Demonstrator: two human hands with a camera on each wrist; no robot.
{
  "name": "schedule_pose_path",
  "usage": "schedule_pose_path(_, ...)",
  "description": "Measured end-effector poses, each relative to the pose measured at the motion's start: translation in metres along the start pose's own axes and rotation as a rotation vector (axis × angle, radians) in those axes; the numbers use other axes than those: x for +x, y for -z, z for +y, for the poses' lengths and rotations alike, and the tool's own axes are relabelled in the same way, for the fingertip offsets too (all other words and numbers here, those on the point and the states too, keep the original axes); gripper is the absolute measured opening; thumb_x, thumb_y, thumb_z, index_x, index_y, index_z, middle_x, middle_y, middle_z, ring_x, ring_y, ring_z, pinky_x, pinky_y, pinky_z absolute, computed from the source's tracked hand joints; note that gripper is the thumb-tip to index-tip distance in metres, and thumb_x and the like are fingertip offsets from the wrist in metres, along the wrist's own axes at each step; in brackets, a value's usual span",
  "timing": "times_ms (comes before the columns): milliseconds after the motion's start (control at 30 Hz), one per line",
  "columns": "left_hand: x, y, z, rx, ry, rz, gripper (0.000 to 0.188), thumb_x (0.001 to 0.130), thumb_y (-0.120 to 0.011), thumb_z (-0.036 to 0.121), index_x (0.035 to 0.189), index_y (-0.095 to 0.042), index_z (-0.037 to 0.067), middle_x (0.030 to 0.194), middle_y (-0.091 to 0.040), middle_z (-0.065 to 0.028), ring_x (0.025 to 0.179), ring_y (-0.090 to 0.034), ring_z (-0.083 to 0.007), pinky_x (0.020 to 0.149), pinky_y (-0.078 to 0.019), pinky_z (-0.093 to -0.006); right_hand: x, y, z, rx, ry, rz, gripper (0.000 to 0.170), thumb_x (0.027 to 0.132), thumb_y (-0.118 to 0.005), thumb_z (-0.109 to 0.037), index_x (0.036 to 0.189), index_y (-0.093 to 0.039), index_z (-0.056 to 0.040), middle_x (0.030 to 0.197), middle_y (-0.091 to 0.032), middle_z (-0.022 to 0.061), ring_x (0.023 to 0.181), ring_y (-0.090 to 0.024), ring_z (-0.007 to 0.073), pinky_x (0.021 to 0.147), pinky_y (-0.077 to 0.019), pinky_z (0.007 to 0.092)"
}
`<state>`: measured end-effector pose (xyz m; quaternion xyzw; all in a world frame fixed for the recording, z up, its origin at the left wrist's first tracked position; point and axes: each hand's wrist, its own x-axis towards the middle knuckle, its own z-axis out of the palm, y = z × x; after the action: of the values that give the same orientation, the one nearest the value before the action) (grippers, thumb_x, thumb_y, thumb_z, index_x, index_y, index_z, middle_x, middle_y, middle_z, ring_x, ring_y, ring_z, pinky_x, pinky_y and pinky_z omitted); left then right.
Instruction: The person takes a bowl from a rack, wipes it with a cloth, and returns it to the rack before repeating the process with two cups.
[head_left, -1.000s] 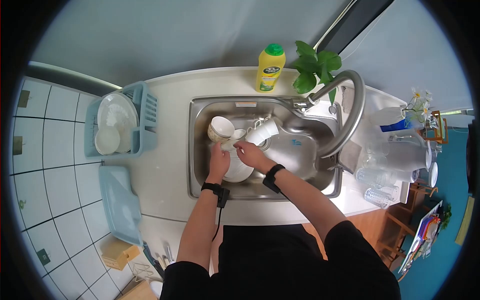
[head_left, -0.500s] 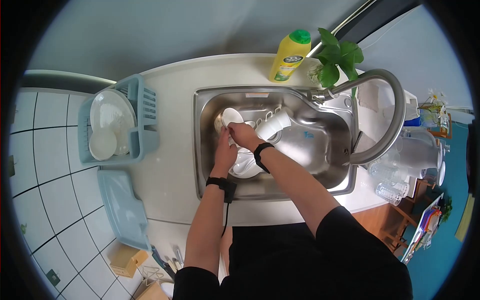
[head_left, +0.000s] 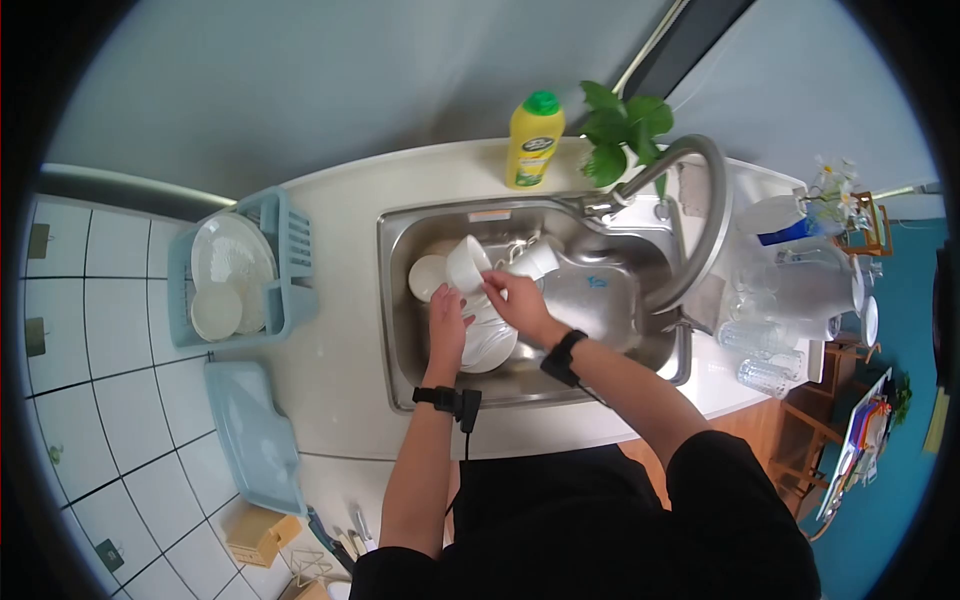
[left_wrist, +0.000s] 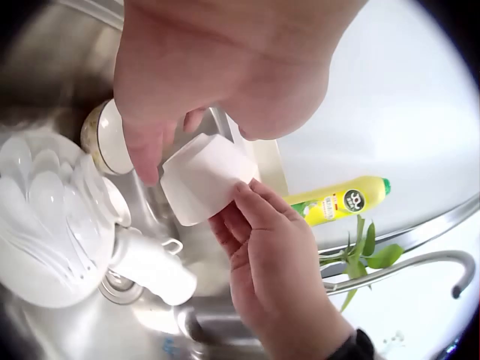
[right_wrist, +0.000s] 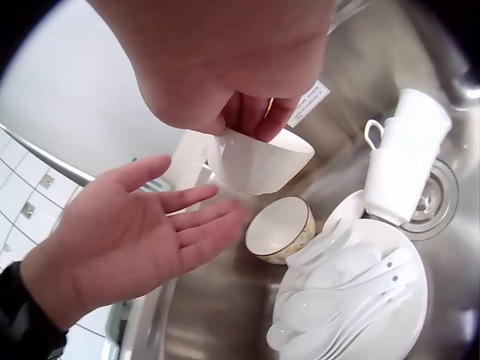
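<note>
Over the sink [head_left: 640,345], my right hand [head_left: 520,305] pinches a plain white bowl [head_left: 464,266] by its rim, tilted on its side. My left hand [right_wrist: 142,232] is beside the bowl, palm up with its fingers spread and holding nothing. Below, a bowl with a patterned outside and a thin dark rim [right_wrist: 279,227] sits in the basin. Several white spoons [right_wrist: 341,292] lie on a white plate [right_wrist: 405,330]. White cups [right_wrist: 401,169] are nested on their side near the drain [right_wrist: 442,199].
A blue dish rack [head_left: 292,250] with white dishes stands on the left counter, near a blue tray [head_left: 250,430]. Behind the sink are a yellow cleaner bottle [head_left: 535,145] and a plant [head_left: 625,125]. The curved faucet [head_left: 715,220] arches over the right side; glasses [head_left: 765,375] stand beyond.
The white bowl has come up out of the stack, lifted by my right hand, and the patterned bowl stays in the sink. My left hand has let go and its fingers have straightened.
</note>
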<state>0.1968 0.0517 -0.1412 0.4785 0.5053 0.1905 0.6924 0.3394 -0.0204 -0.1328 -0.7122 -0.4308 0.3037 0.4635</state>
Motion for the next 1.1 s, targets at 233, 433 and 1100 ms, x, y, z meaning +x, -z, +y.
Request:
schedule_pose_path(233,-0.049,-0.055,0.015,-0.429,0.247,-0.322,0.059,0.101,-0.037,0.056,0.133,-0.053,0.009,0.119,-0.064,-0.0096,0.107,-0.064,-0.0249,0.089,-0.0529,-0.0418,-0.110,0.062,-0.048,0.125,0.016,0.009,0.022,0.094,-0.061,-0.013,0.113,-0.066,-0.0038,0.100,-0.070,0.0177,0.087,-0.069,0.0331,0.077,-0.0542,0.0376)
schedule_pose_path(433,-0.088,-0.105,0.000,-0.467,0.453,-0.505,0.060,0.101,-0.035,0.056,0.136,-0.052,0.010,0.128,-0.062,-0.0084,0.118,-0.059,-0.0257,0.098,-0.0471,-0.0446,-0.166,0.133,-0.037,0.017,0.131,0.039,0.019,0.093,-0.059,-0.010,0.110,-0.066,-0.0057,0.102,-0.069,0.0172,0.094,-0.066,0.0364,0.079,-0.0543,0.0407)
schedule_pose_path(1100,-0.132,-0.167,-0.009,-0.474,0.530,-0.480,0.057,0.103,-0.033,0.053,0.142,-0.045,0.014,0.144,-0.049,-0.0091,0.132,-0.049,-0.0314,0.107,-0.0388,-0.0563,-0.191,0.268,0.095,-0.957,-0.306,0.197,0.090,0.075,-0.071,-0.016,0.151,-0.025,-0.0026,0.159,-0.023,0.0160,0.147,-0.024,0.0321,0.119,-0.0230,0.0470)
